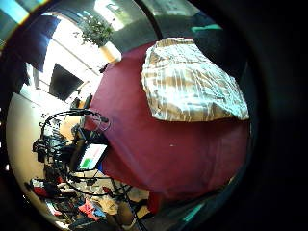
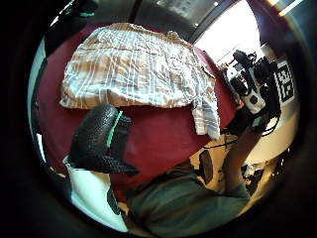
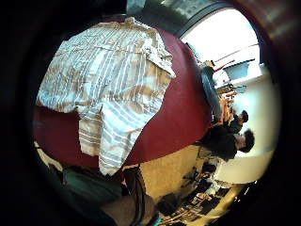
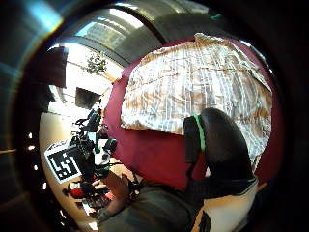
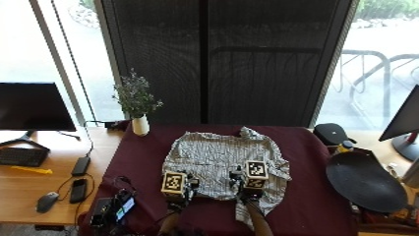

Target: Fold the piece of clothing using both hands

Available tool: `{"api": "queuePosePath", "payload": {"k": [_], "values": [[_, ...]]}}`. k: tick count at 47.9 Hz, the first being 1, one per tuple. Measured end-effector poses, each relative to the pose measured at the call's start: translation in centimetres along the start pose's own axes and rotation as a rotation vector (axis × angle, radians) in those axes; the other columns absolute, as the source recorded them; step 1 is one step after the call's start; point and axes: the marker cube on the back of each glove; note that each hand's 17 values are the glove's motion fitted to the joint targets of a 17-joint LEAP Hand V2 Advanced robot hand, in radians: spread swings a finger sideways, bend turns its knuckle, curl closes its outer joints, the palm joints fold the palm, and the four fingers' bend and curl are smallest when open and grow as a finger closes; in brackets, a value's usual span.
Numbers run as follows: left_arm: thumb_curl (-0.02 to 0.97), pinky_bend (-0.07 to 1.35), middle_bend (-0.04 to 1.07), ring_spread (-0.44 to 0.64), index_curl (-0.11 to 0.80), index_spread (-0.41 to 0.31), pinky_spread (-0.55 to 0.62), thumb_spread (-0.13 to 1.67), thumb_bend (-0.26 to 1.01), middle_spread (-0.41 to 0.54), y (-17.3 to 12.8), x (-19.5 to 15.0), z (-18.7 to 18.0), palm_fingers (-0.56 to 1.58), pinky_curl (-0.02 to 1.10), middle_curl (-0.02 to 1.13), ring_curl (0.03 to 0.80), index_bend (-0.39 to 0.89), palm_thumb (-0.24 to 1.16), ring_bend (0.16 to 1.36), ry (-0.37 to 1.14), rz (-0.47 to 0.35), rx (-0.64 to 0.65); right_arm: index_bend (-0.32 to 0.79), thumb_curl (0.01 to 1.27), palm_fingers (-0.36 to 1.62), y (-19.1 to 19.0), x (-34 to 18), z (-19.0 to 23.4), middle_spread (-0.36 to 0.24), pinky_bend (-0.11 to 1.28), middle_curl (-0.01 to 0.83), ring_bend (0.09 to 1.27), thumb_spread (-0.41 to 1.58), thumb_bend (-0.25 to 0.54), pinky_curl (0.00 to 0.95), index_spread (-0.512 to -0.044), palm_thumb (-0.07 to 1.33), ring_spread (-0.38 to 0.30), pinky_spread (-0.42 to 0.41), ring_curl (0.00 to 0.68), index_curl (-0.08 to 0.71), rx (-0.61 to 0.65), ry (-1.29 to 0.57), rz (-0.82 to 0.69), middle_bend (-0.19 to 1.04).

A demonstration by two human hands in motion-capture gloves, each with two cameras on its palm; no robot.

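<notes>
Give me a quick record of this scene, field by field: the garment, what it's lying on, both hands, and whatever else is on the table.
garment: striped shirt, spread flat, one sleeve trailing toward the near edge
surface: dark red tablecloth
left hand: at the shirt's near edge; fingers hidden
right hand: at the shirt's near edge; fingers hidden
other: white vase with plant at the cloth's far left corner
</notes>
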Motion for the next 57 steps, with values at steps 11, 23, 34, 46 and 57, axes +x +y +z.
{"api": "queuePosePath", "payload": {"k": [11,23,34,46,57], "values": [[0.150,0.35,0.21,0.10,0.182,-0.116,0.19,0.91,0.17,-0.044,1.3,0.9,1.0,0.57,0.16,0.22,0.211,0.18,0.35,0.45,0.083,0.014,-0.116,0.22,0.17,0.27,-0.7,-0.1,0.8,0.005,0.53,0.111,0.19,0.98,0.330,0.222,-0.314,0.49,0.132,0.231,0.102,0.199,0.024,-0.009,-0.027,0.16],[0.215,0.34,0.19,0.11,0.257,-0.132,0.24,1.08,0.10,-0.050,0.9,1.1,0.8,0.55,0.21,0.29,0.251,0.17,0.37,0.45,0.099,0.028,-0.138,0.21,0.23,0.25,0.5,0.1,-0.5,0.007,0.54,0.166,0.19,1.21,0.289,0.267,-0.349,0.51,0.156,0.261,0.147,0.277,-0.015,-0.025,-0.031,0.16],[0.253,0.34,0.19,0.12,0.298,-0.134,0.26,1.12,0.04,-0.051,0.5,1.5,0.3,0.53,0.24,0.32,0.276,0.16,0.39,0.45,0.133,0.043,-0.136,0.17,0.27,0.24,1.9,1.4,-1.8,0.001,0.56,0.199,0.20,1.25,0.218,0.298,-0.359,0.51,0.163,0.257,0.182,0.308,-0.033,-0.014,-0.040,0.16],[0.285,0.34,0.19,0.12,0.322,-0.133,0.26,1.13,-0.01,-0.052,1.0,2.6,1.9,0.51,0.27,0.36,0.297,0.15,0.42,0.46,0.135,0.070,-0.206,0.14,0.29,0.23,3.4,4.9,-0.9,-0.001,0.61,0.229,0.25,1.21,0.125,0.329,-0.355,0.51,0.156,0.242,0.224,0.302,-0.099,-0.038,0.019,0.17],[0.306,0.36,0.19,0.12,0.321,-0.121,0.25,1.11,-0.02,-0.052,0.6,4.0,7.3,0.49,0.30,0.38,0.313,0.13,0.44,0.48,0.157,0.093,-0.319,0.13,0.31,0.20,3.0,8.6,4.7,-0.001,0.64,0.254,0.28,1.17,0.049,0.346,-0.355,0.53,0.150,0.231,0.252,0.286,-0.200,-0.027,0.107,0.17]]}}
